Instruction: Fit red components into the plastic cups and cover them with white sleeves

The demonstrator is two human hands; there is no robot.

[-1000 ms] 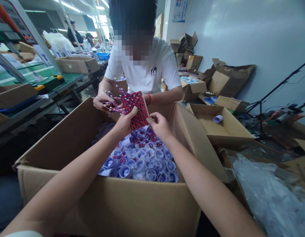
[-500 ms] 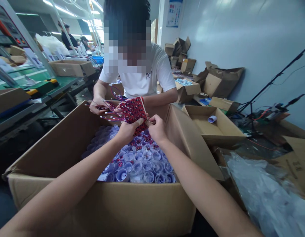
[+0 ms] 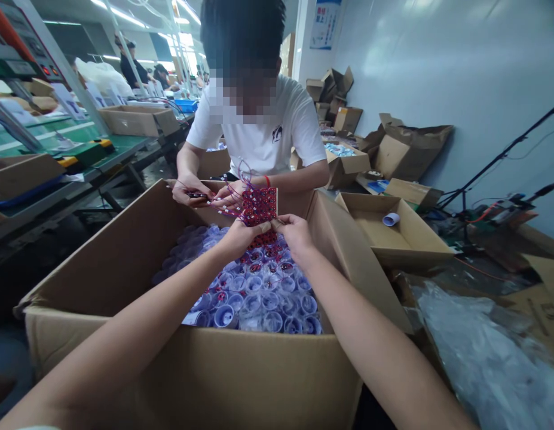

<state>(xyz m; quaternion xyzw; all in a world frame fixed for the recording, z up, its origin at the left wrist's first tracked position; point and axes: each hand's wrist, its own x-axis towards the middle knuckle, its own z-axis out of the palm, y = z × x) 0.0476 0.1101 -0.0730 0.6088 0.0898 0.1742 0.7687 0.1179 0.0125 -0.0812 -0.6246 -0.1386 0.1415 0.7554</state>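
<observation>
Centrally, a red panel (image 3: 260,206) of small round units is held up over a large open carton (image 3: 191,370), above the purple cups (image 3: 259,301) inside. Left hand (image 3: 243,236): thumb laid across the panel's front, fingers at its left side and partly hidden behind; digits clamped on the panel. Right hand (image 3: 297,233): thumb and forefinger pinched together at the panel's pale right edge, just beside the left thumb; what lies between these fingertips is too small to tell.

Thin purple and red wires (image 3: 234,200) with white ends spread from the panel's left side toward a co-worker (image 3: 268,137) in a white shirt, across the carton. One co-worker hand (image 3: 191,190) holds a small dark item, identity unclear; the other hand (image 3: 229,192) is among the wires. Red band (image 3: 267,181) seen on a wrist.

Cups are packed closely, many in clear wrap, with red pieces among or in several. To the right: shallow carton (image 3: 379,239) containing one loose cup (image 3: 391,219) on its side; clear plastic (image 3: 483,334) heaped nearer the wearer.
</observation>
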